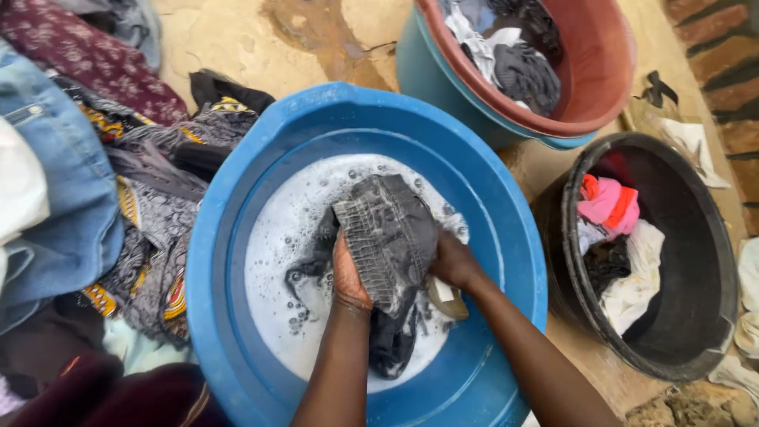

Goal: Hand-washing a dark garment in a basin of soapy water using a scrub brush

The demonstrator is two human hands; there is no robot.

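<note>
A big blue basin [237,198] holds white soapy water [277,245]. In it lies a wet dark grey ribbed garment [391,237]. My left hand [348,277] grips the garment's left edge from below. My right hand [455,265] clutches its right side, partly hidden behind the cloth. A pale bar of soap [447,296] shows just under my right hand; I cannot tell whether the hand holds it.
A heap of clothes [87,198] with denim and patterned cloth lies left of the basin. A reddish-brown basin [609,71] stacked in a blue one holds dark laundry at the back. A black bucket [704,261] with pink and white clothes stands at the right, on wet concrete ground [261,39].
</note>
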